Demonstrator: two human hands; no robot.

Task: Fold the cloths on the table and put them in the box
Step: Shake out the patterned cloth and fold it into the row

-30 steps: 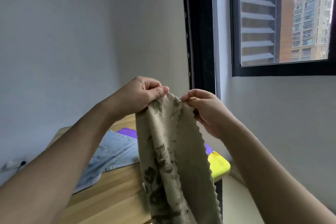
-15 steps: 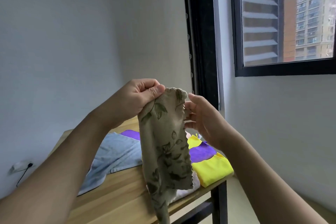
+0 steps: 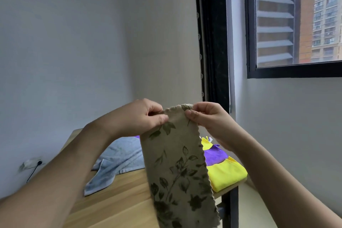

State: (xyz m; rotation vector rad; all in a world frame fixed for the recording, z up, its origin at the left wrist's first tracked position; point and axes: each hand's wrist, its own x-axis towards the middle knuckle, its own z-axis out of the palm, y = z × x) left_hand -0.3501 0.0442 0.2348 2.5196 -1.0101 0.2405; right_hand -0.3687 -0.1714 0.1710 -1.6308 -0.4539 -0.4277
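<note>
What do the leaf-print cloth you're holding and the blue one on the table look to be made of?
Leaf-print cloth: probably thin woven fabric, matte; it hangs flat, with pinked zigzag edges. Blue cloth: looks like terry towelling, with a nubby surface and a stitched hem.

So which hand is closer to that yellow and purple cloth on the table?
Right. The right hand hangs just above the yellow and purple cloth; the left hand is farther left, beyond the floral cloth.

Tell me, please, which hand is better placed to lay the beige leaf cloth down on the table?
Probably the left hand. It pinches the beige leaf cloth above the wooden table, while the right hand holds the other corner out toward the table's edge.
</note>
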